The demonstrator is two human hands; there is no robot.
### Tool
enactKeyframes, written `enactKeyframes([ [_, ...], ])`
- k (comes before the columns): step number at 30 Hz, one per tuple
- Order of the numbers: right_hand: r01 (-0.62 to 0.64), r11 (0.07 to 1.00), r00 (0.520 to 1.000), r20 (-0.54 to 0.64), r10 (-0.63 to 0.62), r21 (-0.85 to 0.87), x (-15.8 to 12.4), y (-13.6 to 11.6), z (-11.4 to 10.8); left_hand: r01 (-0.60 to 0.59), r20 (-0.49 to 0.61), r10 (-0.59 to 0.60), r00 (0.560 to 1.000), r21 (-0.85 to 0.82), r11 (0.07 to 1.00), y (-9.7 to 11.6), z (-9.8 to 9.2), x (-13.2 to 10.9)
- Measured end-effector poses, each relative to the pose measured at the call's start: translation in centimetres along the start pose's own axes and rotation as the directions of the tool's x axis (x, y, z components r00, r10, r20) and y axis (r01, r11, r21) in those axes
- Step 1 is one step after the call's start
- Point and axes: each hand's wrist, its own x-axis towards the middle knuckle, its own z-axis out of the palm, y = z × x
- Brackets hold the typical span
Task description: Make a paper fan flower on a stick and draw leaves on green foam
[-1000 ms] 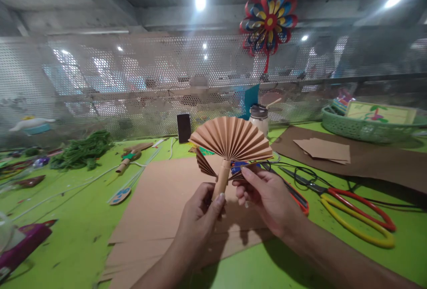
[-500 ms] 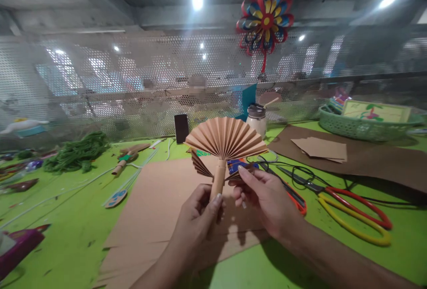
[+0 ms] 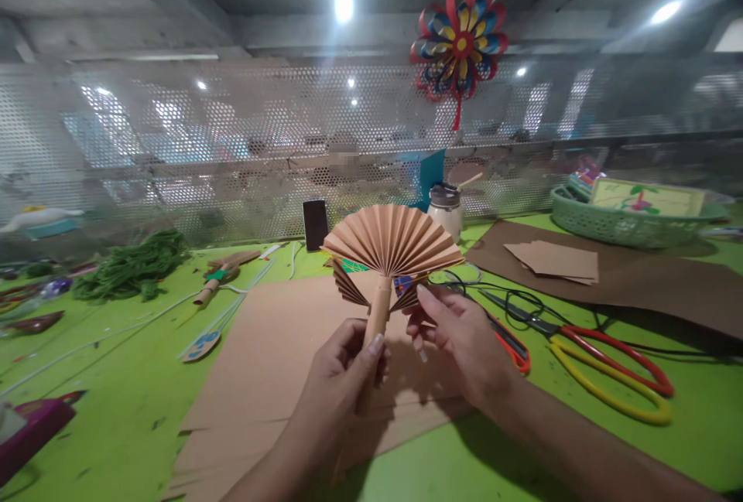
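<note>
My left hand (image 3: pixel 351 367) is wrapped round a brown paper tube (image 3: pixel 380 309) held upright above the table. A pleated paper fan (image 3: pixel 392 235) spreads from the tube's top. One small pleated piece (image 3: pixel 348 283) juts out from the tube's left side. On the right side, my right hand (image 3: pixel 456 332) pinches a second small pleated piece (image 3: pixel 405 297) between thumb and fingers, hiding its outer end. Brown paper sheets (image 3: pixel 279 355) lie beneath both hands.
Red-and-yellow-handled scissors (image 3: pixel 615 370) and black cord lie at right. Behind them are cut cards (image 3: pixel 557 261), dark brown paper (image 3: pixel 644 285) and a green basket (image 3: pixel 627 227). A jar (image 3: pixel 446 216) and phone (image 3: pixel 315 225) stand at the back. Green yarn (image 3: pixel 133 266) lies left.
The right hand has turned slightly and pulled back a little, so more of the right small pleated piece shows. The left hand keeps its hold on the tube. The view has shifted slightly.
</note>
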Motion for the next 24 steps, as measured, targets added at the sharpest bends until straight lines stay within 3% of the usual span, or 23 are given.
enactKeyframes([
  [6,0.02,0.998,1.0,0.023,-0.021,0.052,0.7,-0.2,-0.3,0.047,0.004,-0.047,0.999,-0.032,0.998,0.4,0.2,-0.3],
  [13,0.015,0.999,0.999,0.036,-0.016,0.042,0.2,-0.4,0.0,0.037,-0.077,-0.044,0.996,-0.092,0.995,1.4,0.8,-1.0],
  [18,0.024,1.0,0.999,0.047,-0.025,0.019,0.4,-0.5,0.1,0.069,-0.028,-0.071,0.997,-0.066,0.995,1.0,0.5,-0.8],
  [24,0.021,0.999,0.998,0.055,-0.023,0.049,0.5,-0.6,-0.1,0.043,-0.044,-0.045,0.998,-0.057,0.997,1.2,0.7,-1.1],
])
